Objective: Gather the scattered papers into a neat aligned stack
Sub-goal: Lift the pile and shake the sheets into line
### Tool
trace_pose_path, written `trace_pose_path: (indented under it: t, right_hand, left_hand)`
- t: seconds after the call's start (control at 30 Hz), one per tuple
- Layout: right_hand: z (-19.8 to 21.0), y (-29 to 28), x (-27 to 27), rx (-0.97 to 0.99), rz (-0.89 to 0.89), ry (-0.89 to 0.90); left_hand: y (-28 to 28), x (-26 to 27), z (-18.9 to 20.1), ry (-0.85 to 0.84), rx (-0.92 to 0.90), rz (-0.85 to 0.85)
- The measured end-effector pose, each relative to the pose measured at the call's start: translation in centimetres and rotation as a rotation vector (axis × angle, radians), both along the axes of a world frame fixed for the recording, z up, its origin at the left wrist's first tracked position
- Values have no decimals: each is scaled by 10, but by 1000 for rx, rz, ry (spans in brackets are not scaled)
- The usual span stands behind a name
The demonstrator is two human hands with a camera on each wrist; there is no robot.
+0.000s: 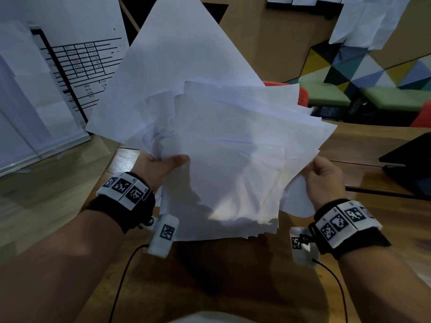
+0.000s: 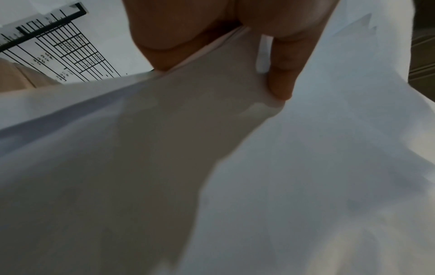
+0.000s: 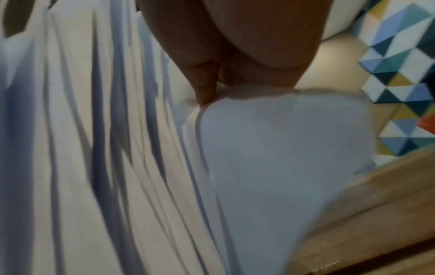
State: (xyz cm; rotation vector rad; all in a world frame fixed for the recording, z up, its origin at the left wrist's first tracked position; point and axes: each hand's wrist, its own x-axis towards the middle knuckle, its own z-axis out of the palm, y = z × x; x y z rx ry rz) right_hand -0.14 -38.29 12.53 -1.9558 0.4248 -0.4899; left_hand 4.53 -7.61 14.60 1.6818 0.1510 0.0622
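Observation:
A loose, fanned bundle of white papers (image 1: 224, 155) is held upright above the wooden table (image 1: 233, 276), its sheets skewed and out of line. My left hand (image 1: 163, 163) pinches the bundle's left edge, thumb on the front sheet. My right hand (image 1: 323, 173) grips the right edge with curled fingers. The left wrist view shows the left hand (image 2: 280, 80) pinching the papers (image 2: 259, 167). The right wrist view has the right hand (image 3: 209, 89) clamped on the fanned sheets (image 3: 141, 167).
A printed sheet with a black table grid (image 1: 77, 71) lies on a white stack at the left. A dark laptop-like object (image 1: 410, 159) sits on the table at right. More white papers (image 1: 363, 22) lie on a far desk, past green seats (image 1: 326, 94).

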Motion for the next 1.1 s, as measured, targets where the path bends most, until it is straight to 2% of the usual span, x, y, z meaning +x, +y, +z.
trace_pose_path:
  t: [0.07, 0.17, 0.3, 0.4, 0.47, 0.57, 0.7, 0.77, 0.87, 0.93, 1.0, 1.1]
  right_hand:
    - [7, -2, -3, 114, -9, -70]
    - [13, -2, -2, 212, 72, -106]
    - [16, 1, 1, 86, 222, 80]
    - [12, 4, -1, 42, 307, 124]
    - [7, -1, 0, 64, 229, 62]
    - [1, -9, 5, 242, 67, -30]
    - [-7, -12, 6, 316, 3, -11]
    - [-4, -13, 5, 315, 26, 42]
    - [2, -5, -1, 169, 197, 160]
    - [7, 2, -4, 104, 249, 107]
    - [11, 5, -2, 84, 221, -2]
    - [12, 0, 5, 165, 136, -124]
  left_hand:
    - [1, 2, -1, 31, -27, 14]
    - [2, 3, -3, 46, -29, 24]
    - [0, -2, 1, 21, -3, 8]
    - [-2, -1, 2, 12, 34, 47]
    - [-4, -1, 3, -7, 51, 60]
    - [-3, 0, 3, -14, 66, 57]
    - [-3, -3, 5, 6, 14, 17]
    - [-2, -3, 5, 14, -28, -1]
    - [-1, -2, 3, 25, -52, 16]
    - [-1, 0, 2, 21, -51, 32]
    - [-3, 1, 3, 13, -39, 37]
    - [-4, 0, 4, -17, -12, 25]
